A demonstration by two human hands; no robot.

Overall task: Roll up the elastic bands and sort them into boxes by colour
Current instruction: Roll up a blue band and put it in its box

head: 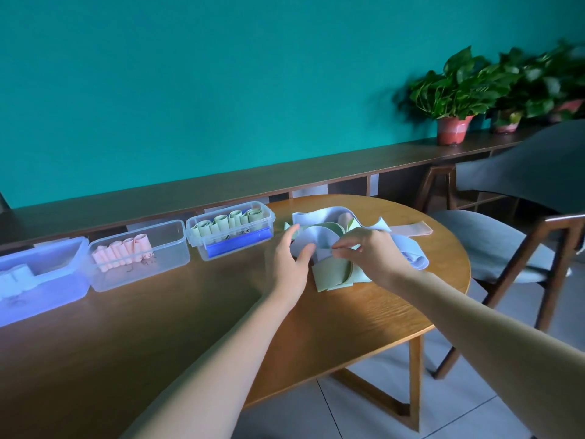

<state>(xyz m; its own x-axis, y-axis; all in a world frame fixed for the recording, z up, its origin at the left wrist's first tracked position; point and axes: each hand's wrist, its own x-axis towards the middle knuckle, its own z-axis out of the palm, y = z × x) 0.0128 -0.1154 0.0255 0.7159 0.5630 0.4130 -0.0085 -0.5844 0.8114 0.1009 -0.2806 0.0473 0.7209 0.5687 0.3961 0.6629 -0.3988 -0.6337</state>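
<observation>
Currently, the fingers [340, 245] of my right hand [370, 258] pinch an edge of a green band [332, 274] at centre frame, separating it from the tangled pile of bands [323, 229] on the counter [190, 312]. My left hand [288, 264] is spread and relaxed, gripping nothing, its fingertips against the pale blue band [408, 251], probably to steady the pile.

Three boxes stand in a row toward the left of the frame, one per colour, presumably for short reaches: the green box [231, 229] nearest the pile, the pink box [139, 255] beside it, the blue box [41, 280] at the left edge. Each holds finished rolls. Dark handwritten marks show on the boxes; I cannot read them.
</observation>
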